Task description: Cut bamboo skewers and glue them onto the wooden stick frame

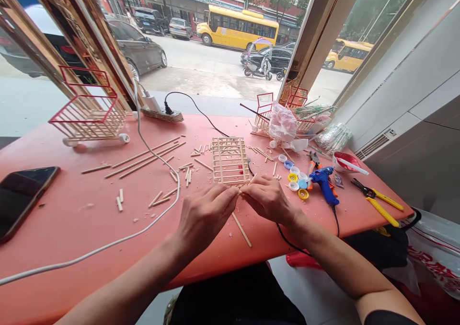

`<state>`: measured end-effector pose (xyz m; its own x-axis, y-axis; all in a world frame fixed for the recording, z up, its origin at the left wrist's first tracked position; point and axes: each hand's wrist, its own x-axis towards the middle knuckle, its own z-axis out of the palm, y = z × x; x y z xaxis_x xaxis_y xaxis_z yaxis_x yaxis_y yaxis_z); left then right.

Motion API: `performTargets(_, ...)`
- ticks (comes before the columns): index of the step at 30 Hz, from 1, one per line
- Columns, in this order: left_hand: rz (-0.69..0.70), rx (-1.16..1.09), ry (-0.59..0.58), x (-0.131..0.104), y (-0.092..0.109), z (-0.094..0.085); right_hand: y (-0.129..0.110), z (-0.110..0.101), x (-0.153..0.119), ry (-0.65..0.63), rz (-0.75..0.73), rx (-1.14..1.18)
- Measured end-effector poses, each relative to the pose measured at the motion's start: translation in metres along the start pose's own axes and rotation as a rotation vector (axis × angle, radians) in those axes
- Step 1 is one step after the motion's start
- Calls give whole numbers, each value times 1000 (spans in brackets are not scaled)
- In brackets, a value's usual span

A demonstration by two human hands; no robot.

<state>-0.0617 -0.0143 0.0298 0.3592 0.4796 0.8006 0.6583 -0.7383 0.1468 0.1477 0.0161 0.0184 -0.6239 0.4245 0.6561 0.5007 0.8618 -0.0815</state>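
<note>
In the middle of the table stands a small lattice frame [229,158] of pale wooden sticks. My left hand [208,210] is closed in a pinch at its near end, and the fingers cover what lies between them. My right hand [266,199] is closed too, its fingertips meeting those of the left. A thin wooden stick [253,178] pokes out by the right fingers. Below the hands, a longer loose stick [241,229] lies on the table.
Cut sticks [143,159] lie left, near a white cable [176,191] and a phone [25,198]. Bottle caps [293,186], a blue glue gun [324,183] and yellow-handled pliers [381,203] lie right. A red-trimmed stick cart [89,114] stands back left; a plastic bag [282,122] lies back right.
</note>
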Motion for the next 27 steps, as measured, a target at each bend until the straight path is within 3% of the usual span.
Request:
performTargets(9, 63, -32, 12, -1, 1, 1, -4, -3, 1, -48, -6, 43)
performTargets(14, 29, -72, -8, 1, 0, 0, -4, -3, 1, -42, -2, 70)
performTargets(16, -73, -172, -76, 3, -2, -3, -3, -5, 2, -36, -1, 58)
performTargets(21, -480, -644, -359, 10, -11, -11, -2, -11, 5, -41, 9, 84)
performTargets(27, -715, -995, -535, 15, -19, -15, 1, -8, 4, -36, -30, 91)
